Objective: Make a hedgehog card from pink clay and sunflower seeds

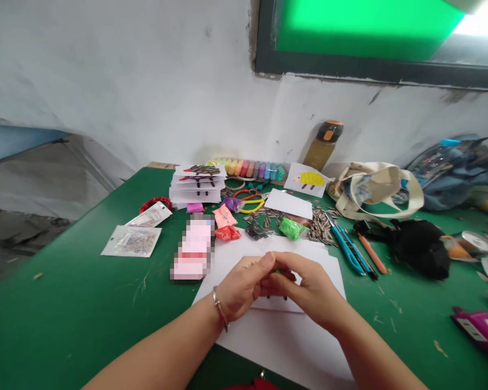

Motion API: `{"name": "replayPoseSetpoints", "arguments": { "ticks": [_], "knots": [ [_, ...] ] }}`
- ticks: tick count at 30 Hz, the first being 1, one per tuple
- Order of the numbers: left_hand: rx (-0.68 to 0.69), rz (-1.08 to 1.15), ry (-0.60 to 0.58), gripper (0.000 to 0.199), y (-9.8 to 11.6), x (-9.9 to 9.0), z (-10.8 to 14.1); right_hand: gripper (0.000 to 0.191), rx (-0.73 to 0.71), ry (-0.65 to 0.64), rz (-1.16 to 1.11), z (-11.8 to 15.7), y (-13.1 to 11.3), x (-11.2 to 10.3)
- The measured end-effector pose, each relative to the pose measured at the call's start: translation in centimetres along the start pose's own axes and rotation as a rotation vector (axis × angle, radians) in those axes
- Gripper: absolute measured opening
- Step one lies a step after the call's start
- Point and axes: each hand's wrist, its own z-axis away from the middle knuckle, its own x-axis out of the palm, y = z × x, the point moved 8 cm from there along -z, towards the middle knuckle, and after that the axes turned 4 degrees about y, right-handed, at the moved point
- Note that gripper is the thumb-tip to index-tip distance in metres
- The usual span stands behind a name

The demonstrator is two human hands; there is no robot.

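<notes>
My left hand (241, 287), with a silver bracelet at its wrist, meets my right hand (311, 284) above a small white card (284, 307). The fingers of both are curled and pressed together, hiding what they hold, if anything. A dark bit with some green shows just under the right fingers; I cannot tell what it is. Short black marks are visible on the card, which lies on large white sheets (301, 344). Beyond the hands sit packets of red clay (228, 233), black clay (258, 230) and green clay (293, 228).
Sunflower seeds (323, 225) lie heaped behind the sheets, near blue scissors (350, 252). A blurred phone (193, 249) and seed-covered cards (199, 184) are left. A hedgehog picture (309, 180), a bottle (323, 145), a cloth bag (374, 187) and a black pouch (418, 249) stand around the green table (85, 303).
</notes>
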Motion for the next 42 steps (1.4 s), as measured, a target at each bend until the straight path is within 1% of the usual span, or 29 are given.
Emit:
{"name": "replayPoseSetpoints", "arguments": {
  "ticks": [1, 5, 8, 11, 15, 17, 19, 21, 23, 24, 27, 28, 31, 33, 36, 37, 42],
  "knots": [
    [-0.008, -0.001, -0.005, 0.046, -0.2, 0.1, 0.0, 0.013, 0.007, -0.001, 0.017, 0.0, 0.1, 0.1],
    [-0.058, 0.016, 0.0, 0.048, -0.8, 0.1, 0.0, 0.03, 0.026, 0.046, 0.085, 0.1, 0.9, -0.1],
    [-0.056, 0.049, 0.02, 0.047, -0.2, -0.3, 0.0, 0.023, 0.032, 0.067, 0.111, 0.1, 1.3, -0.6],
    [-0.023, 0.047, 0.015, 0.047, 0.2, -0.2, 0.0, 0.026, 0.011, 0.033, 0.129, 0.2, 0.9, -0.4],
    [-0.025, 0.069, -0.004, 0.044, -0.3, 0.3, 0.0, 0.016, -0.028, 0.016, 0.142, 0.1, 0.3, 0.2],
    [-0.058, 0.082, 0.012, 0.045, -0.6, 0.1, 0.0, 0.024, -0.025, 0.046, 0.159, 0.1, 0.5, 0.0],
    [-0.08, 0.089, 0.042, 0.05, -0.6, -0.3, 0.0, 0.026, -0.022, 0.069, 0.174, 0.2, 0.8, -0.3],
    [-0.073, 0.096, 0.05, 0.053, -0.2, -0.6, 0.0, 0.026, -0.029, 0.068, 0.18, 0.2, 0.9, -0.5],
    [-0.048, 0.085, 0.036, 0.053, 0.1, -0.6, 0.0, 0.034, -0.038, 0.043, 0.179, 0.2, 0.8, -0.3],
    [-0.039, 0.077, 0.028, 0.052, 0.1, -0.5, -0.1, 0.034, -0.041, 0.032, 0.177, 0.2, 0.6, -0.1],
    [-0.045, 0.077, 0.013, 0.05, -0.4, -0.1, -0.1, 0.023, -0.034, 0.041, 0.176, 0.1, 0.5, 0.1],
    [-0.055, 0.082, 0.017, 0.049, -0.6, -0.1, -0.1, 0.023, -0.025, 0.054, 0.18, 0.0, 0.5, 0.0],
    [-0.085, 0.105, 0.046, 0.048, -0.7, -0.3, -0.1, 0.027, -0.002, 0.089, 0.189, 0.1, 1.0, -0.4],
    [-0.079, 0.119, 0.062, 0.05, -0.3, -0.6, -0.1, 0.027, -0.01, 0.075, 0.192, 0.2, 1.1, -0.3],
    [-0.046, 0.101, 0.055, 0.052, 0.3, -0.5, -0.1, 0.038, -0.033, 0.049, 0.19, 0.2, 0.9, -0.1],
    [-0.043, 0.093, 0.049, 0.051, 0.2, -0.4, -0.1, 0.038, -0.037, 0.054, 0.189, 0.2, 0.9, -0.1],
    [-0.068, 0.129, 0.019, 0.046, -0.5, 0.1, -0.1, 0.027, -0.033, 0.166, 0.202, 0.2, 1.2, -0.8]
  ]
}}
